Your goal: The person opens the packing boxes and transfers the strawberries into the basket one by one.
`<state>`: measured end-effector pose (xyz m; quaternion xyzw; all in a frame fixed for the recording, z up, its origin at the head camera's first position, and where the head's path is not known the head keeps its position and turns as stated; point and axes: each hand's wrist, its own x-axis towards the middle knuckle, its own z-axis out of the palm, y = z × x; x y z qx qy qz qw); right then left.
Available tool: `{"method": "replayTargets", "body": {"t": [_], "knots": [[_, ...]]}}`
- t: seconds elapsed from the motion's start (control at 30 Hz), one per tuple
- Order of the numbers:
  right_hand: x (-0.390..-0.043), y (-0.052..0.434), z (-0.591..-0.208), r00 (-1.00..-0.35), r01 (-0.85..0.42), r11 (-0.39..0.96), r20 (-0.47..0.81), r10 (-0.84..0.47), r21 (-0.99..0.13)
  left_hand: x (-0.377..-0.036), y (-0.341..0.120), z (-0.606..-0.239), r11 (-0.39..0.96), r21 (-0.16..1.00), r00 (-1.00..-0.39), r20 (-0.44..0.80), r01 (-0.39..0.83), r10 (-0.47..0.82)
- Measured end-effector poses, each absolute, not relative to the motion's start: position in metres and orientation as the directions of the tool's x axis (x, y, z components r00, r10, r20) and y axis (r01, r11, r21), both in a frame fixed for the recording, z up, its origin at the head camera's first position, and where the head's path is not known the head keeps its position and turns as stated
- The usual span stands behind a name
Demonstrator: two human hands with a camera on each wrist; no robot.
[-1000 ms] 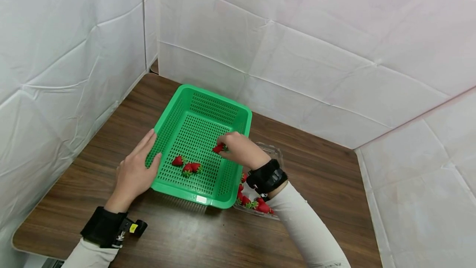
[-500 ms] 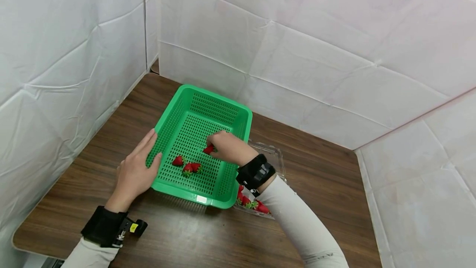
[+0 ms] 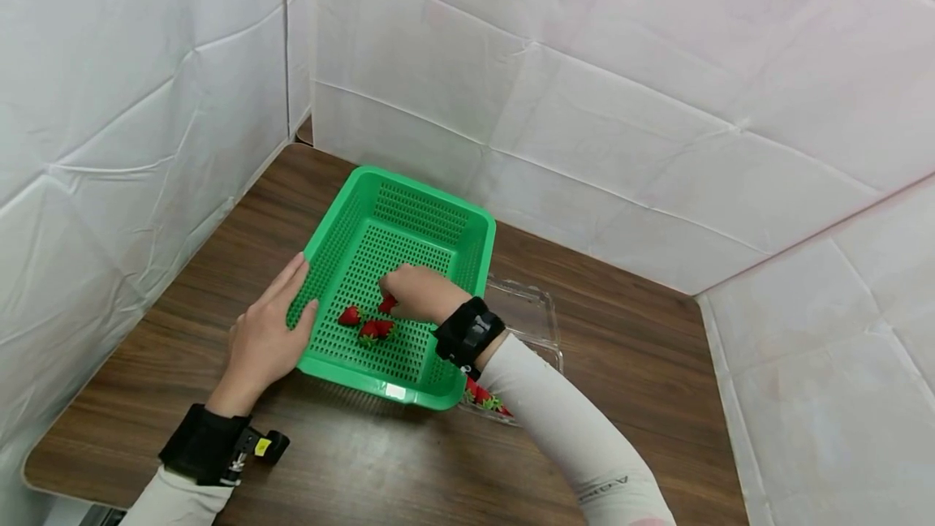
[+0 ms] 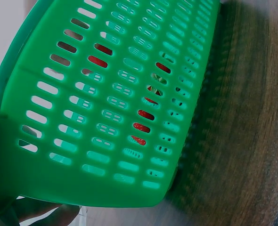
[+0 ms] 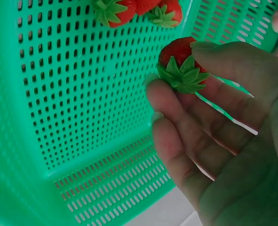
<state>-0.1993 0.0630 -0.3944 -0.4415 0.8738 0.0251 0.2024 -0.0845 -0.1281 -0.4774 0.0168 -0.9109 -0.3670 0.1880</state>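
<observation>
In the head view, a green perforated basket (image 3: 400, 390) stands on the table. My left hand (image 3: 266, 339) lies against its left rim with fingers fairly straight. My right hand (image 3: 420, 292) is inside the basket, low over its floor. Between thumb and fingertips it pinches a strawberry (image 5: 176, 54), leafy end toward the palm in the right wrist view. Three other strawberries lie on the basket floor close by, one strawberry (image 3: 349, 316) a little apart from the other two. The left wrist view shows red fruit through the slots of the basket wall (image 4: 115, 94).
A clear plastic box (image 3: 536, 311) holding several strawberries (image 3: 482, 398) stands right of the basket, partly covered by the right forearm. The brown wooden table (image 3: 643, 364) is bounded by white sheeted walls (image 3: 584, 104) at the back and sides.
My right hand has moved left and slightly down within the basket, bringing its strawberry close to the three lying there. The left hand and the basket have stayed in place.
</observation>
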Motion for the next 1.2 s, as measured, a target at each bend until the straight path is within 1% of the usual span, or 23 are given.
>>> {"method": "replayTargets", "body": {"t": [0.27, 0.53, 0.83, 1.07, 1.2], "knots": [[-0.199, 0.053, -0.409, -0.518, -0.791, 0.604, -0.416, -0.747, -0.098, -0.085, -0.128, -0.479, 0.725, 0.68, -0.93, 0.326, 0.107, -0.168], [-0.198, 0.048, -0.414, -0.504, -0.813, 0.578, -0.419, -0.756, -0.065, -0.085, -0.129, -0.48, 0.73, 0.674, -0.93, 0.329, 0.109, -0.165], [-0.202, 0.046, -0.425, -0.512, -0.799, 0.597, -0.437, -0.74, -0.074, -0.085, -0.129, -0.48, 0.733, 0.673, -0.933, 0.321, 0.104, -0.163], [-0.205, 0.046, -0.43, -0.53, -0.766, 0.631, -0.44, -0.725, -0.118, -0.084, -0.129, -0.479, 0.733, 0.672, -0.93, 0.329, 0.108, -0.165], [-0.204, 0.045, -0.43, -0.527, -0.767, 0.631, -0.446, -0.724, -0.118, -0.084, -0.129, -0.48, 0.733, 0.671, -0.929, 0.332, 0.109, -0.165]]}}
